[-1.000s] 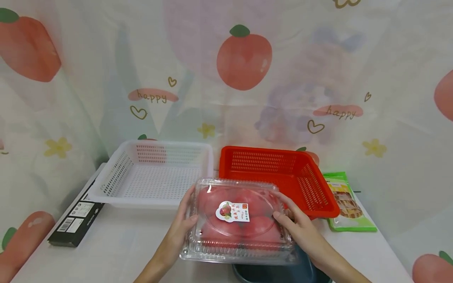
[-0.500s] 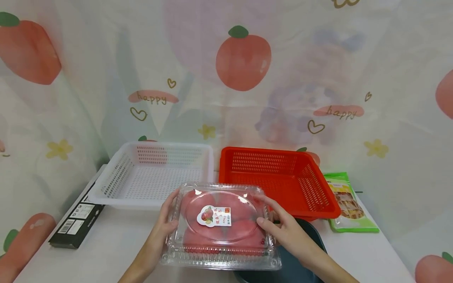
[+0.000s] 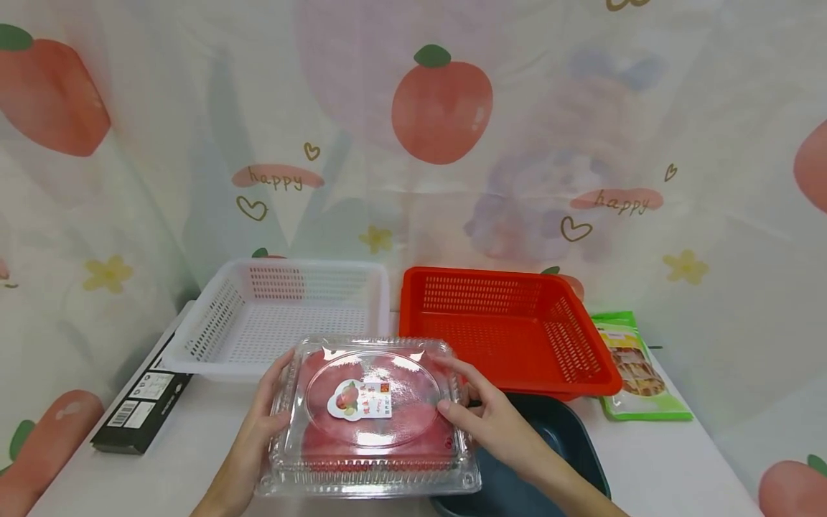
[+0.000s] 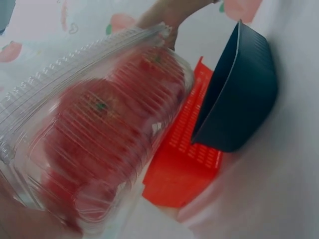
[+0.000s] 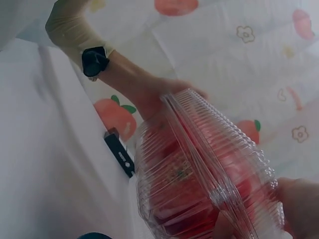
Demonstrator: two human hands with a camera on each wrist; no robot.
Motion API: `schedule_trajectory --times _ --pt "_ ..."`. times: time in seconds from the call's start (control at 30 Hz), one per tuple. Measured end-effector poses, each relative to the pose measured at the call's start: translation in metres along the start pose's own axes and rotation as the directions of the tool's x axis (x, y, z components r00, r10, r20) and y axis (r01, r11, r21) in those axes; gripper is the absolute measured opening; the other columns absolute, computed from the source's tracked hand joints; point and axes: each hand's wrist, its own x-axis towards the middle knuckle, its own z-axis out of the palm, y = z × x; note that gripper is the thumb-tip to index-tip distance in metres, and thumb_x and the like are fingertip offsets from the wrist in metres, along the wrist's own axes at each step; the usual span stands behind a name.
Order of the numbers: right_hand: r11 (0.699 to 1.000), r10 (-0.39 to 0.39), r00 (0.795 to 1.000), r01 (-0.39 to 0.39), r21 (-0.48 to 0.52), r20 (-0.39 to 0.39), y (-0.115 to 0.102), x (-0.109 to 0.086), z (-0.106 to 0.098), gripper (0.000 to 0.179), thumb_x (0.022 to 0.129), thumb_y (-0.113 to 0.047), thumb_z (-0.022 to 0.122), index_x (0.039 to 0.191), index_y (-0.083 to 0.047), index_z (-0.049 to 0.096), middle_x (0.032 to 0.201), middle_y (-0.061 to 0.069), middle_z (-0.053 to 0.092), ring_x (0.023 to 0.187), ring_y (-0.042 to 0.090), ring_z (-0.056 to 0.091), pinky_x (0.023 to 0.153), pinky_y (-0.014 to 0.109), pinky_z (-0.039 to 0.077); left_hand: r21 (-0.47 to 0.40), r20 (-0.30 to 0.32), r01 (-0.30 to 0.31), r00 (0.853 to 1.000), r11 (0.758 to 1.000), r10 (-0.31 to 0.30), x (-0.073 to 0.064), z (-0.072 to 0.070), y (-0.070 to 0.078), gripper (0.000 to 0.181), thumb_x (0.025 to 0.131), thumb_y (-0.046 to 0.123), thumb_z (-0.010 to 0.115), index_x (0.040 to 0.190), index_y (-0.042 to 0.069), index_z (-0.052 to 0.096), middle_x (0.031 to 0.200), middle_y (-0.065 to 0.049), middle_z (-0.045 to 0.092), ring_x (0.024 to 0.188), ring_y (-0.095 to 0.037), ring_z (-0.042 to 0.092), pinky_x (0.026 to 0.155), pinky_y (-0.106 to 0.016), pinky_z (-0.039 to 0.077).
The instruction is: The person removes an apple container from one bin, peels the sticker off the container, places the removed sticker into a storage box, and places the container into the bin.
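A clear plastic clamshell box of red apples (image 3: pixel 368 449), with a fruit sticker (image 3: pixel 360 399) on its lid, is held up in front of me between both hands. My left hand (image 3: pixel 257 424) grips its left side, thumb over the lid's edge. From the right, my right hand (image 3: pixel 486 411) grips the opposite side, its thumb on the lid and other fingers along the side. The lid is shut. In the left wrist view the box tilts above the table, and apples (image 4: pixel 94 124) show through its ribbed wall. Below and right of it sits a dark blue-grey basin (image 3: pixel 562 431).
A white mesh basket (image 3: pixel 194 362) stands at the back left and a red basket (image 3: pixel 584 359) at the back right. Beside the red one lies a green food packet (image 3: pixel 639 373). At the left is a black box (image 3: pixel 132 413). A printed curtain (image 3: pixel 413 215) hangs behind the table.
Both hands have carried the clamshell box leftward and slightly down, uncovering more of the dark basin and the red basket. The baskets and packet have stayed put.
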Motion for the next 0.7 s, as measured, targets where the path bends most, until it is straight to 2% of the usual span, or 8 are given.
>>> schedule_trajectory --times 0.1,0.2,0.33,0.53,0.6,0.7 --pt "1.0 0.003 1.0 -0.003 0.026 0.022 0.0 0.001 0.006 0.062 0.095 -0.028 0.061 0.149 -0.027 0.032 0.118 0.023 0.051 0.094 0.025 0.068 0.075 0.042 0.059 -0.012 0.0 0.013 1.0 1.0 -0.013 -0.003 -0.007 -0.002 0.061 0.098 0.022 0.032 0.153 0.038 0.012 0.159 0.0 0.007 0.13 -0.003 0.036 0.089 -0.039 0.051" --pt "0.999 0.005 0.999 -0.006 0.043 0.043 -0.001 0.001 0.012 0.061 0.094 -0.028 0.062 0.149 -0.027 0.033 0.117 0.023 0.05 0.094 0.025 0.068 0.074 0.042 0.06 -0.009 -0.003 0.037 0.999 0.999 -0.037 -0.007 -0.015 -0.005 0.063 0.096 0.02 0.032 0.153 0.038 0.012 0.159 0.002 0.006 0.134 -0.005 0.028 0.095 -0.047 0.046" --pt "0.998 0.003 0.998 -0.007 0.065 0.061 -0.003 0.002 0.02 0.06 0.094 -0.028 0.062 0.148 -0.027 0.035 0.116 0.023 0.05 0.094 0.025 0.067 0.072 0.043 0.06 0.002 -0.013 0.07 0.997 0.998 -0.07 -0.013 -0.024 -0.01 0.063 0.095 0.02 0.033 0.152 0.038 0.013 0.156 0.005 0.01 0.133 -0.007 0.026 0.096 -0.051 0.043" --pt "0.996 -0.002 0.997 -0.005 0.088 0.079 -0.007 0.005 0.032 0.059 0.094 -0.029 0.062 0.147 -0.028 0.037 0.12 0.022 0.05 0.095 0.024 0.065 0.07 0.043 0.06 0.047 -0.039 0.049 0.998 0.998 -0.047 -0.019 -0.04 -0.017 0.062 0.096 0.018 0.032 0.154 0.032 0.013 0.151 0.006 0.016 0.129 -0.003 0.032 0.088 -0.031 0.049" --pt "0.995 -0.008 0.995 -0.002 0.096 0.095 -0.006 0.006 0.036 0.06 0.094 -0.029 0.062 0.148 -0.028 0.035 0.119 0.021 0.051 0.094 0.024 0.065 0.068 0.041 0.06 0.061 -0.054 0.057 0.997 0.997 -0.053 -0.021 -0.045 -0.021 0.062 0.096 0.018 0.033 0.153 0.032 0.013 0.149 0.006 0.017 0.127 -0.003 0.033 0.087 -0.033 0.05" --pt "0.993 -0.009 0.992 -0.005 0.114 0.126 -0.005 0.007 0.043 0.06 0.095 -0.029 0.061 0.149 -0.028 0.034 0.112 0.019 0.053 0.089 0.022 0.067 0.066 0.038 0.059 0.073 -0.084 0.063 0.995 0.995 -0.057 -0.026 -0.055 -0.028 0.062 0.096 0.018 0.033 0.153 0.033 0.015 0.146 0.007 0.017 0.123 -0.001 0.035 0.087 -0.045 0.05"
